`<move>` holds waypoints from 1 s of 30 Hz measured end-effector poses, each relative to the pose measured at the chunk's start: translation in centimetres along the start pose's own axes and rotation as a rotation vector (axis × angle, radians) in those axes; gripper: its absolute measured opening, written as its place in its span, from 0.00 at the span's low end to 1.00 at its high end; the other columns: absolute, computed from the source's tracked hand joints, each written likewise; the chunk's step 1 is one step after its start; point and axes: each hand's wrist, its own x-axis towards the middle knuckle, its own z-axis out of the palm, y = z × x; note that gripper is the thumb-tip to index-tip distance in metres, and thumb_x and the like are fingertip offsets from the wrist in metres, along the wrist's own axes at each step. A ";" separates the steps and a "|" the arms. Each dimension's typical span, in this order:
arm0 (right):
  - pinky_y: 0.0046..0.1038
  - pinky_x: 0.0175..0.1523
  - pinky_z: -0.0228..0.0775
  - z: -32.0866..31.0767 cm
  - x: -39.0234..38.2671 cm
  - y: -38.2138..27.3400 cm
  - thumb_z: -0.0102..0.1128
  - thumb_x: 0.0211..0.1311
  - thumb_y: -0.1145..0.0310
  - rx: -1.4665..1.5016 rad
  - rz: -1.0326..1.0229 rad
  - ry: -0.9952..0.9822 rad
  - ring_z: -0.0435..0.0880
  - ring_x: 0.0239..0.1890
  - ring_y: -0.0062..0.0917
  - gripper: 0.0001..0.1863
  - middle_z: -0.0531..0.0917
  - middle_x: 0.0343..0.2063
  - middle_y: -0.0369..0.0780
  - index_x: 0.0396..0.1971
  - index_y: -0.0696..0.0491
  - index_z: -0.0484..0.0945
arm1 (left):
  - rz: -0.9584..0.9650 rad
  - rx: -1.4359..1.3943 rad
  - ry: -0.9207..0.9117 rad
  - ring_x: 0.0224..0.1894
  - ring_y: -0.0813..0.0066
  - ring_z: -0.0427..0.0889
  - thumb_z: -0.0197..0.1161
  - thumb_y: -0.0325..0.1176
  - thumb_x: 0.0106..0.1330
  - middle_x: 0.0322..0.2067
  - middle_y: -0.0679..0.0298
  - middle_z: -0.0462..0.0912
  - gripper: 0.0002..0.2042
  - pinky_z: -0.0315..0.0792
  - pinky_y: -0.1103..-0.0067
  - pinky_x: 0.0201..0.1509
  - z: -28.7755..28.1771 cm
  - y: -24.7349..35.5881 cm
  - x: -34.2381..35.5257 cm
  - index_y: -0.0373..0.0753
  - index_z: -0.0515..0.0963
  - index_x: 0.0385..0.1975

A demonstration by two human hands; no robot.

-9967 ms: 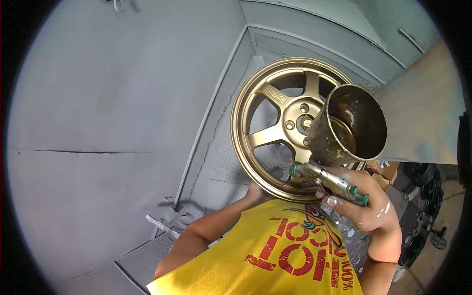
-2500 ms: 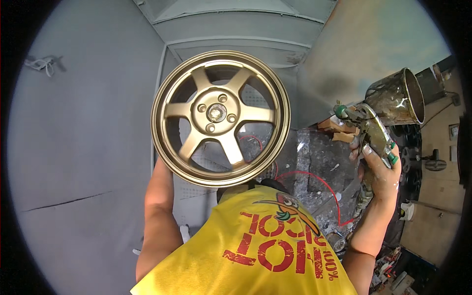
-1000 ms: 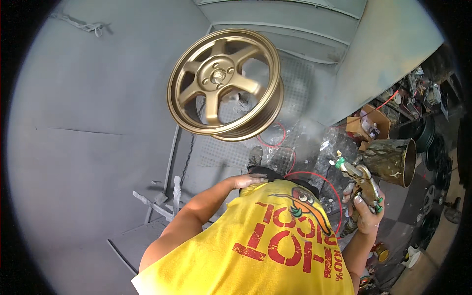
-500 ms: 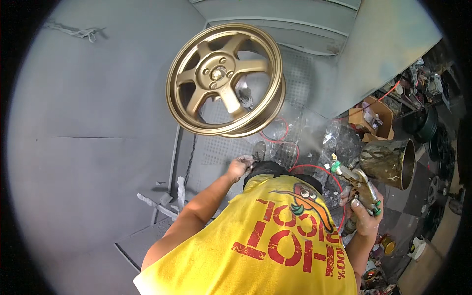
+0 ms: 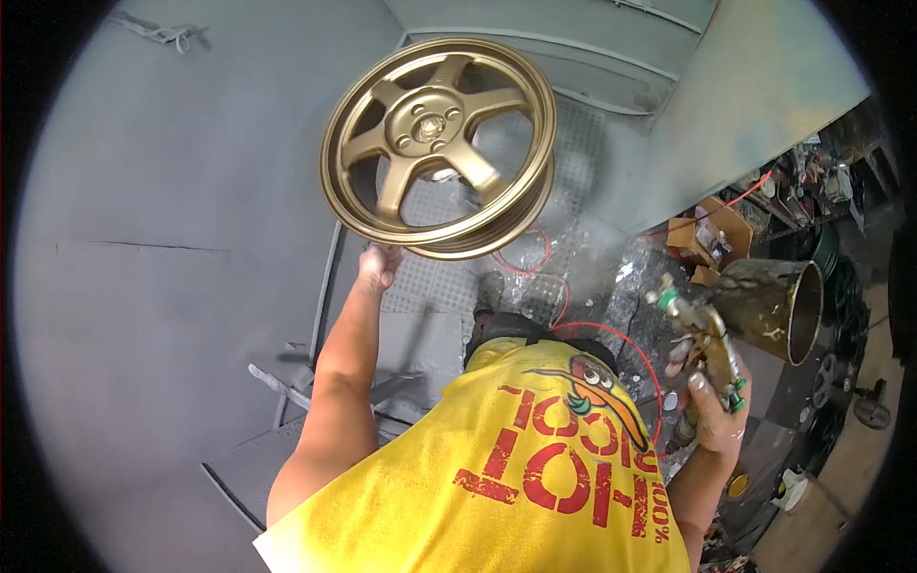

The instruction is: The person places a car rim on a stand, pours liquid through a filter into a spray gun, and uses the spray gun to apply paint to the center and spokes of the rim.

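A gold multi-spoke car wheel (image 5: 409,136) hangs in front of me, tilted with its face toward me; what holds it up is hidden. My left hand (image 5: 379,267) is raised to the wheel's lower left edge. Its fingers are mostly hidden at the rim, so I cannot tell whether they grip or only touch it. Low on the right, my right hand (image 5: 714,417) is wrapped round a paint spray gun (image 5: 709,336) with green fittings. The gun's nozzle end points up and away, to the right of the wheel and apart from it.
A red hose (image 5: 626,336) curls across the paint-spattered floor. On the right stand a stained metal drum (image 5: 764,301) and an open cardboard box (image 5: 731,229), with cluttered shelves beyond. Grey walls (image 5: 191,315) enclose the left and far sides. A grey metal stand (image 5: 287,387) sits at lower left.
My left hand has moved up and left, from near my waist to the wheel's lower edge. The wheel has turned a little. Spray mist near the gun has thinned.
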 end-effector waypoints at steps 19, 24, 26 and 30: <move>0.26 0.31 0.72 4.4 0.0 -4.4 0.65 0.51 0.71 -0.197 0.051 -0.247 0.80 0.24 0.25 0.23 0.83 0.28 0.45 0.46 0.67 0.74 | -0.267 -0.234 -0.463 0.54 0.64 0.77 0.55 0.25 0.64 0.54 0.58 0.76 0.20 0.71 0.70 0.59 15.5 -15.7 -14.4 0.39 0.66 0.57; 0.20 0.25 0.65 11.0 3.1 -6.7 0.68 0.48 0.62 -0.237 0.118 -0.391 0.75 0.20 0.17 0.24 0.84 0.26 0.40 0.41 0.65 0.79 | -0.038 -0.556 -0.220 0.64 0.63 0.68 0.43 0.15 0.59 0.56 0.55 0.71 0.24 0.69 0.70 0.62 14.9 -11.7 -10.9 0.35 0.61 0.57; 0.19 0.25 0.64 12.7 4.9 -7.1 0.67 0.48 0.62 -0.241 0.106 -0.453 0.75 0.20 0.16 0.24 0.84 0.27 0.41 0.41 0.65 0.79 | -0.064 -0.554 -0.143 0.62 0.62 0.71 0.40 0.12 0.56 0.54 0.56 0.72 0.23 0.69 0.71 0.62 15.1 -10.2 -11.3 0.34 0.63 0.53; 0.17 0.24 0.67 17.9 7.6 -9.3 0.64 0.52 0.66 -0.210 0.103 -0.534 0.80 0.25 0.18 0.27 0.85 0.31 0.43 0.51 0.65 0.74 | -0.062 -0.573 -0.128 0.49 0.68 0.79 0.40 0.11 0.53 0.46 0.59 0.76 0.22 0.74 0.74 0.56 13.4 -9.8 -11.2 0.35 0.67 0.48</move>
